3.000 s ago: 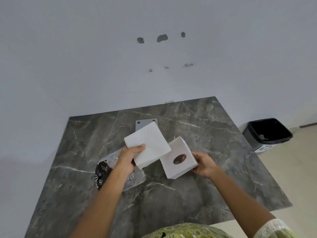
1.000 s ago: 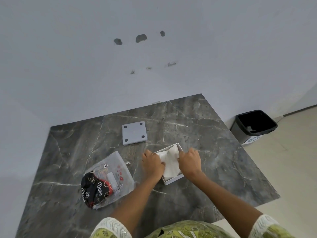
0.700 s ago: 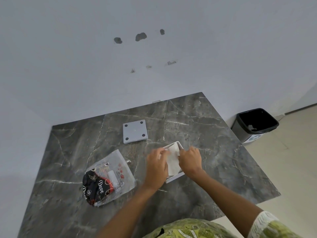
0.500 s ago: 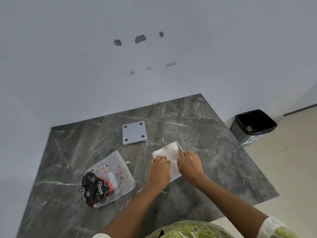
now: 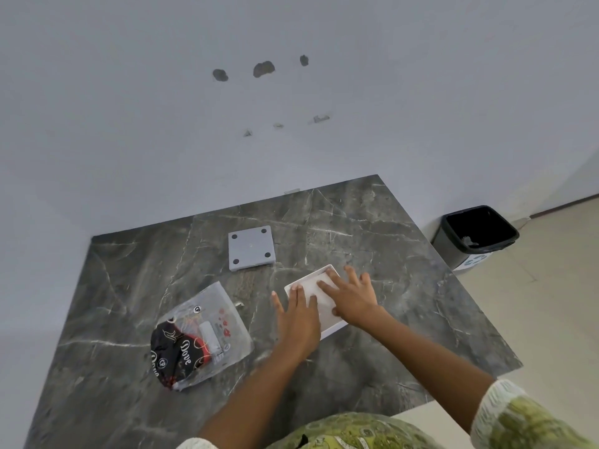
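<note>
A white square tissue box lies upside down on the dark marble table, filled with white tissues. My left hand lies flat on its left part with straight fingers, pressing the tissues down. My right hand lies flat on its right part, fingers spread and straight. Both hands cover much of the box. The box's grey square base plate, with black dots at its corners, lies apart at the back of the table.
A clear plastic wrapper with black and red print lies at the left of my hands. A black waste bin stands on the floor at the table's right. A pale wall rises behind the table.
Three seconds ago I held the tissue stack in my left hand and the box in my right. Since then the stack went into the box, and both hands flattened out on top.
</note>
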